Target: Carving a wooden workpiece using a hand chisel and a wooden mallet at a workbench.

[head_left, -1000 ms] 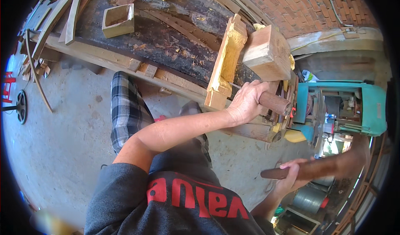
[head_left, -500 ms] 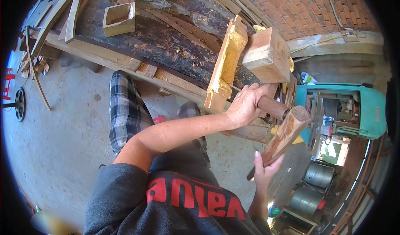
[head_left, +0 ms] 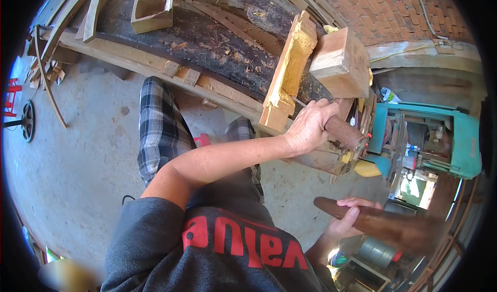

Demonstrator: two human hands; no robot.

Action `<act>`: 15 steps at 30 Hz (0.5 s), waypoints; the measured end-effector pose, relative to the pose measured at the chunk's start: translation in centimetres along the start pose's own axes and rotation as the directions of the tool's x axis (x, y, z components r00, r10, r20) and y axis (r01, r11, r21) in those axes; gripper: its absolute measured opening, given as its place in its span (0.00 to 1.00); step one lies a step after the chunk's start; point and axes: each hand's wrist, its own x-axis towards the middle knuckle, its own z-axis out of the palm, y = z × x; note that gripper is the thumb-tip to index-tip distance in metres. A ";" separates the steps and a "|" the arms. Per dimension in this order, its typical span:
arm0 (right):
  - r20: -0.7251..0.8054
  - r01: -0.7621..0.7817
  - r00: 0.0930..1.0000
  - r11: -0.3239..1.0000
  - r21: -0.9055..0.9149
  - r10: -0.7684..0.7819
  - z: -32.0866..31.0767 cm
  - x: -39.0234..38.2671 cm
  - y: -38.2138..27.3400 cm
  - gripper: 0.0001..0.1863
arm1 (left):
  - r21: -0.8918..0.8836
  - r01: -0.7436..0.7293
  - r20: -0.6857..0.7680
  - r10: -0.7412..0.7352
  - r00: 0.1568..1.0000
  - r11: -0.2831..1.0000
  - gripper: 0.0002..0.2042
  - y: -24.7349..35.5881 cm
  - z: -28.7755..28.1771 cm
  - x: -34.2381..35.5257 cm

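My left hand point(head_left: 309, 128) is wrapped round a chisel point(head_left: 344, 132) by its thick brown wooden handle. Its thin blade points up and left to a yellow carved wood piece point(head_left: 291, 74), at the lower end of the hollowed face; whether the edge touches the wood I cannot tell. In my right hand point(head_left: 346, 220), low on the right, is a wooden mallet point(head_left: 383, 224) gripped near its narrow end. The mallet's thick end, blurred by motion, points right, away from the chisel. Behind the carved piece sits a squared wood block point(head_left: 341, 64).
A dark, rough workbench slab point(head_left: 222, 48) carries a hollow wooden box point(head_left: 152, 13) and wood chips. Long wood strips point(head_left: 67, 17) lean at the far left. A teal machine point(head_left: 466, 142) stands at right, with metal drums point(head_left: 377, 250) below it. A brick wall point(head_left: 378, 12) rises behind.
The mallet has swung from beside the chisel's handle end down and to the right, with my right hand lower. My left hand keeps its grip; the view has shifted slightly.
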 end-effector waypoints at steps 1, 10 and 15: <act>-0.015 -0.010 1.000 0.999 0.050 0.011 0.3 0.2 -0.8 0.32 | -0.002 -0.004 0.003 0.004 1.000 1.000 0.14 -0.1 0.2 0.0; -0.119 0.115 0.990 0.897 0.427 -0.071 0.9 0.8 -0.2 0.38 | -0.003 -0.074 -0.008 0.074 0.997 0.997 0.13 -1.0 -0.1 -0.4; 0.187 -0.525 0.848 0.836 0.160 0.496 3.5 -2.7 1.4 0.42 | -0.043 -0.087 -0.015 0.086 0.996 0.995 0.14 -1.4 0.4 -0.9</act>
